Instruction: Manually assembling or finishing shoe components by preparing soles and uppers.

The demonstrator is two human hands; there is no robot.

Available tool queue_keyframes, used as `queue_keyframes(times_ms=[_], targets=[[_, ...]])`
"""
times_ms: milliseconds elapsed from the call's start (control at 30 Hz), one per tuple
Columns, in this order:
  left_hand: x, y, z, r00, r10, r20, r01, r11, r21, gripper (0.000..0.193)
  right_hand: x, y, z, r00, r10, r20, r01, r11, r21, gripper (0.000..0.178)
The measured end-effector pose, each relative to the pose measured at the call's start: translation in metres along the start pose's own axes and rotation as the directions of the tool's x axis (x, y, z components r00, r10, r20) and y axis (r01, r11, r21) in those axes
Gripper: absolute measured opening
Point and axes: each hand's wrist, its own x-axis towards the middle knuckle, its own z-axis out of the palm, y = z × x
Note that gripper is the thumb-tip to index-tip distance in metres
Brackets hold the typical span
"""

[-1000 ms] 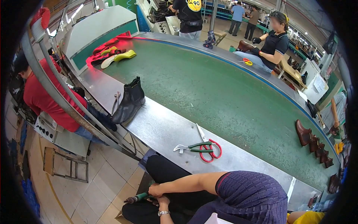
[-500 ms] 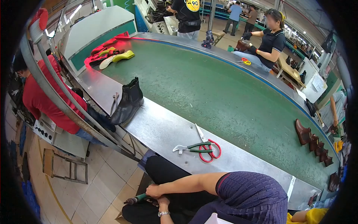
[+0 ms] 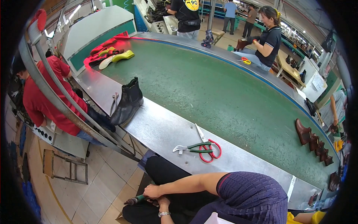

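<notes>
Low in the picture, over my lap in black trousers, my right hand (image 3: 151, 191) is closed round the green handle of a tool (image 3: 140, 198) with a dark head. My left hand (image 3: 163, 202), with a watch at its wrist, is just below it, its fingers mostly hidden. On the metal table edge above lie green-handled pincers (image 3: 192, 148) across red-handled scissors (image 3: 210, 151). Farther left, a black ankle boot (image 3: 128, 102) stands on the same edge, with metal pincers (image 3: 114, 103) beside it.
A green conveyor belt (image 3: 209, 104) runs beyond the metal edge (image 3: 156, 127). Several brown shoes (image 3: 304, 132) stand at its right end; lime and red pieces (image 3: 123, 56) lie at its far left. A curved metal rail (image 3: 67, 100) rises at left, beside a person in red (image 3: 52, 93).
My right hand and the tool have shifted slightly. Across the belt, a co-worker's head and hands have moved with the brown shoe. The person in red has moved an arm.
</notes>
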Motion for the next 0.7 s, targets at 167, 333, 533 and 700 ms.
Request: queue_keyframes(times_ms=[167, 333, 533, 700], targets=[[-0.001, 0.0, -0.004, 1.0, 0.004, 0.023, -0.004, 1.0, 0.001, 0.024, 0.002, 0.002, 0.0, 1.0, -0.012, -0.004, 0.013, 0.999, 0.039, 0.016], [-0.002, 0.0, -0.01, 0.999, 0.007, 0.048, -0.007, 1.0, -0.002, 0.024, 0.004, 0.004, 0.003, 1.0, -0.018, -0.018, 0.018, 0.999, 0.044, 0.017], [-0.003, 0.0, -0.012, 0.997, 0.01, 0.076, -0.01, 1.0, -0.005, 0.025, 0.005, 0.005, 0.003, 0.999, -0.028, -0.034, 0.03, 0.998, 0.052, 0.018], [-0.007, -0.002, -0.015, 0.995, 0.008, 0.1, -0.007, 1.0, -0.007, 0.025, 0.004, -0.001, -0.006, 1.0, -0.006, -0.016, 0.007, 0.996, 0.085, 0.019]])
